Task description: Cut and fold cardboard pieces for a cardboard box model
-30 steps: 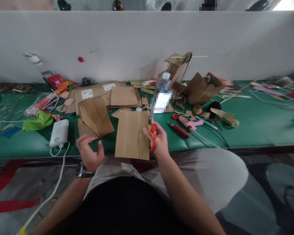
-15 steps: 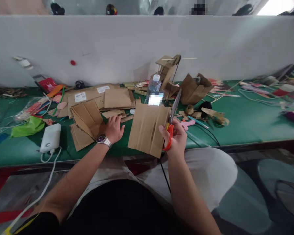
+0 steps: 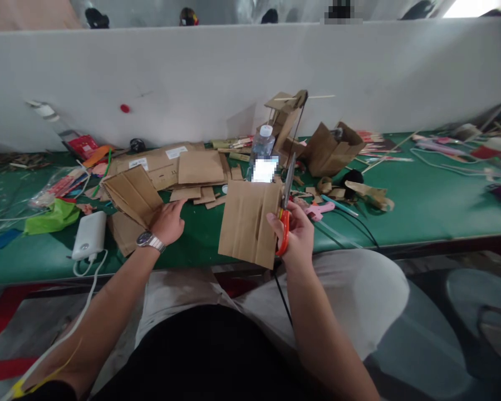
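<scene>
My right hand (image 3: 298, 231) is closed around the orange handles of a pair of scissors (image 3: 284, 225), whose blades point up and away from me. It also pinches a rectangular, creased piece of cardboard (image 3: 246, 223) beside the scissors, held above the table's front edge. Over on the left, my left hand (image 3: 169, 223) wears a watch and lies with fingers stretched forward. Its outer side rests against a folded piece of cardboard (image 3: 133, 192), and nothing shows in its grasp. Small cardboard scraps (image 3: 192, 194) lie just beyond its fingertips.
A bottle (image 3: 262, 146) stands behind the held cardboard. Behind it are a cardboard structure (image 3: 288, 120) with a stick and an open cardboard box (image 3: 332, 153). A white power bank (image 3: 89, 236) with a cable lies left. Pink scissors (image 3: 319, 210) lie right; a white partition (image 3: 217, 72) stands behind.
My left hand has moved left and slightly toward me, and the folded cardboard has shifted left with it. More scraps show. The scissors in my right hand have tilted more upright.
</scene>
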The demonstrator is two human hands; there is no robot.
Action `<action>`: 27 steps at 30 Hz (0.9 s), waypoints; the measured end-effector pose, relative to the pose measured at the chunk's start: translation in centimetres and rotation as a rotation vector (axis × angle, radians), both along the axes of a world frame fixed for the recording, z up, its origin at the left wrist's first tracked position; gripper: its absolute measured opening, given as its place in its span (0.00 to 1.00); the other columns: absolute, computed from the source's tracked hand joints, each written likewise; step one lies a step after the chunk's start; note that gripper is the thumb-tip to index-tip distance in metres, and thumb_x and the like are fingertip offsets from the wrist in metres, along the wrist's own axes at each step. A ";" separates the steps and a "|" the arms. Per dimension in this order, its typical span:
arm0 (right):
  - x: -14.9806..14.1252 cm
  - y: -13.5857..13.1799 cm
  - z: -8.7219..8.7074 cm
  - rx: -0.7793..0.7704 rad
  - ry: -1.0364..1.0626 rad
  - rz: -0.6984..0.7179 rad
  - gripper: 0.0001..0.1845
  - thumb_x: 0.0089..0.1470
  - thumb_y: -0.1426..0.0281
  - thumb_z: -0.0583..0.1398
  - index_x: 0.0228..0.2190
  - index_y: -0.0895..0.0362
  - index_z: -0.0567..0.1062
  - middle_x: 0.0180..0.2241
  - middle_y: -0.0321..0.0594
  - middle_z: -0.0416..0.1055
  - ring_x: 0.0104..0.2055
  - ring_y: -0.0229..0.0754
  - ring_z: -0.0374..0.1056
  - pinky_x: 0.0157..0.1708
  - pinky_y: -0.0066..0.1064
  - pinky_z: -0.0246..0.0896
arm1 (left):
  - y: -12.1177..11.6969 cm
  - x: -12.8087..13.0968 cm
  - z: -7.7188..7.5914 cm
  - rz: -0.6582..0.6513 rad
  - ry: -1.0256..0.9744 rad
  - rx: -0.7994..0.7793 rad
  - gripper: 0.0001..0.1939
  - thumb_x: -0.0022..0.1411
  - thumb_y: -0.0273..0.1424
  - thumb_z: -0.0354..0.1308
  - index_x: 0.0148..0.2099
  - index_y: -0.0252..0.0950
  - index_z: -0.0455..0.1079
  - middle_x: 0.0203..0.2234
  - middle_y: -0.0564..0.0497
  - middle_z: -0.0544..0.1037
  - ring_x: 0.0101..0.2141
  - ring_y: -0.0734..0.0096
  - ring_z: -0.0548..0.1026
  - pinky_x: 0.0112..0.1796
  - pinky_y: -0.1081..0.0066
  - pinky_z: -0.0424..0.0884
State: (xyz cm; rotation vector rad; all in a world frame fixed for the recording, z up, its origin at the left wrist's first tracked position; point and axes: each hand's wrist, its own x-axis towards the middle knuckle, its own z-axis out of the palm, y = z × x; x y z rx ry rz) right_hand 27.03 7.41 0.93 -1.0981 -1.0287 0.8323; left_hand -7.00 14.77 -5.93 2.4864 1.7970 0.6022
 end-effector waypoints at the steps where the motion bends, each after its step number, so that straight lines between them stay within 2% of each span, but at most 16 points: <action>1: 0.0 0.0 0.0 -0.002 -0.004 0.003 0.25 0.47 0.54 0.76 0.43 0.50 0.78 0.34 0.38 0.82 0.33 0.46 0.77 0.36 0.39 0.71 | -0.4 -0.3 0.0 -0.013 -0.001 -0.008 0.37 0.59 0.20 0.53 0.72 0.30 0.63 0.61 0.34 0.76 0.61 0.46 0.73 0.64 0.48 0.69; 5: -0.2 0.0 0.0 -0.008 -0.019 0.018 0.25 0.49 0.53 0.74 0.43 0.50 0.77 0.34 0.38 0.81 0.34 0.47 0.77 0.37 0.39 0.71 | -2.7 -1.5 0.1 -0.101 -0.023 -0.053 0.41 0.58 0.17 0.50 0.74 0.33 0.61 0.66 0.37 0.72 0.65 0.50 0.71 0.68 0.48 0.66; 8: -0.4 -0.1 0.1 -0.017 -0.015 0.027 0.25 0.48 0.54 0.75 0.43 0.50 0.77 0.34 0.38 0.82 0.35 0.47 0.77 0.37 0.38 0.71 | -4.4 -1.9 0.1 -0.121 -0.027 -0.060 0.37 0.59 0.18 0.50 0.71 0.34 0.66 0.66 0.39 0.72 0.66 0.51 0.70 0.69 0.49 0.65; 11: -0.6 -0.1 0.2 -0.025 0.016 0.033 0.25 0.46 0.54 0.76 0.42 0.50 0.77 0.34 0.37 0.82 0.34 0.47 0.77 0.37 0.38 0.71 | -4.7 -1.0 0.3 -0.103 -0.005 -0.039 0.33 0.61 0.20 0.51 0.68 0.34 0.69 0.64 0.38 0.74 0.64 0.49 0.71 0.67 0.48 0.67; 13: -0.6 0.0 0.2 -0.027 0.033 0.043 0.26 0.45 0.55 0.77 0.41 0.50 0.77 0.33 0.37 0.82 0.34 0.47 0.77 0.37 0.38 0.71 | -3.8 0.3 0.5 -0.101 0.011 -0.016 0.30 0.64 0.22 0.51 0.67 0.34 0.70 0.63 0.38 0.75 0.62 0.49 0.72 0.65 0.49 0.69; 16: -0.6 0.1 0.1 -0.035 0.036 0.053 0.26 0.45 0.54 0.76 0.41 0.51 0.77 0.33 0.37 0.82 0.33 0.47 0.77 0.36 0.38 0.70 | -1.2 2.6 0.7 -0.106 0.043 0.013 0.26 0.69 0.25 0.51 0.68 0.34 0.70 0.63 0.39 0.76 0.61 0.49 0.72 0.63 0.51 0.71; 21: -0.4 -0.1 0.1 -0.040 0.037 0.063 0.24 0.45 0.56 0.76 0.40 0.51 0.77 0.33 0.37 0.82 0.33 0.46 0.76 0.37 0.38 0.71 | 3.2 4.6 1.0 -0.107 0.089 0.017 0.24 0.68 0.23 0.52 0.62 0.37 0.76 0.58 0.41 0.79 0.57 0.50 0.73 0.59 0.50 0.72; 27: -0.3 -0.2 0.1 -0.029 0.003 0.047 0.23 0.47 0.56 0.75 0.41 0.50 0.77 0.34 0.37 0.82 0.34 0.47 0.76 0.38 0.39 0.71 | 4.6 5.1 1.4 -0.061 0.112 0.052 0.17 0.69 0.28 0.56 0.54 0.43 0.81 0.61 0.42 0.76 0.58 0.43 0.68 0.52 0.44 0.71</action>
